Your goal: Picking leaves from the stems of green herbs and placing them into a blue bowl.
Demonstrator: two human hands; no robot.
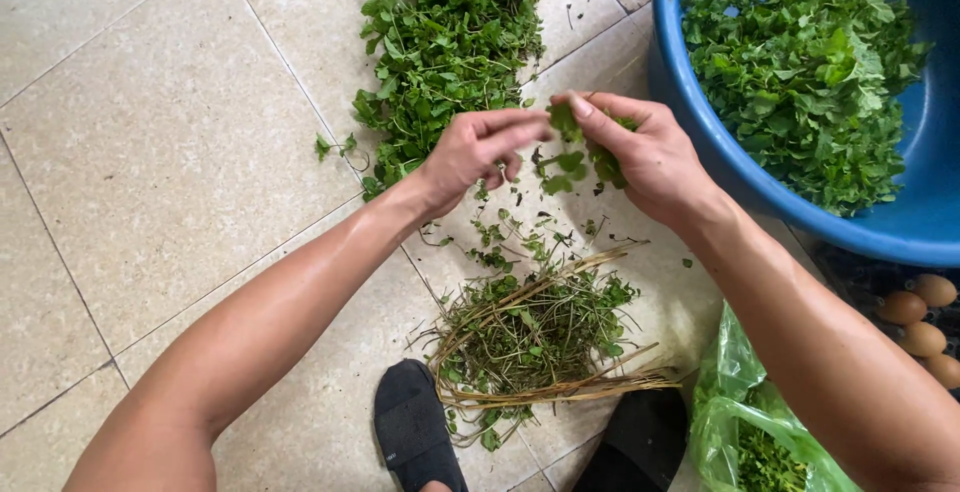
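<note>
Head view: one sprig of green herbs (572, 157) sits pinched between two hands above the floor. The right hand (640, 152) closes its fingers around the leaves; the left hand (478, 152) nips the stem with thumb and fingertips. Around them lie one heap of herbs (445, 47), one pile of stems (535, 337), one blue basin (690, 92) of picked leaves, cut off at the edge, one green bag (735, 412), four eggs (915, 312), partly hidden, and two black shoes (412, 427). The floor (150, 152) is beige tile.

A crumpled green plastic bag (745, 417) lies at bottom right.
</note>
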